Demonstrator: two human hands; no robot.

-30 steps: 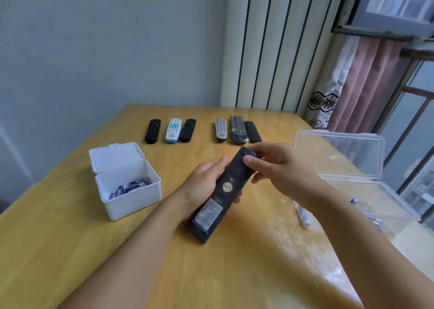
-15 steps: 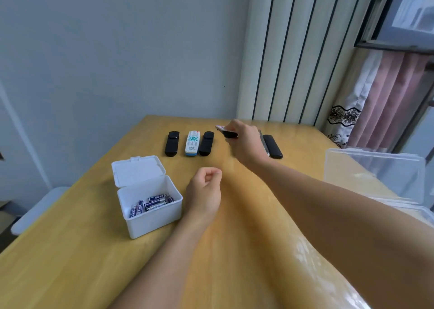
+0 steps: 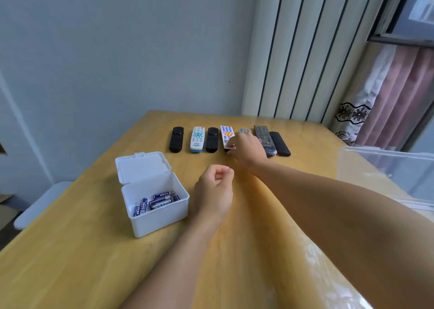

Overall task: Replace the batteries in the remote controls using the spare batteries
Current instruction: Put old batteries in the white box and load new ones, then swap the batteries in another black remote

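While resting on wooden table (image 3: 82, 250): right hand (image 3: 246, 147) clamped on white orange-buttoned remote (image 3: 226, 136); left hand (image 3: 215, 191) loosely curled, empty; battery labels unreadable.

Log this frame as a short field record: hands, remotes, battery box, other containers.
left hand: loosely curled over the table, nothing visibly held
right hand: reaching to the row, fingers on the white remote with orange buttons
remotes in row: seven, face up along the far side of the table
white battery box: lid open, several batteries inside
clear plastic box: at the right edge, lid raised, contents not readable
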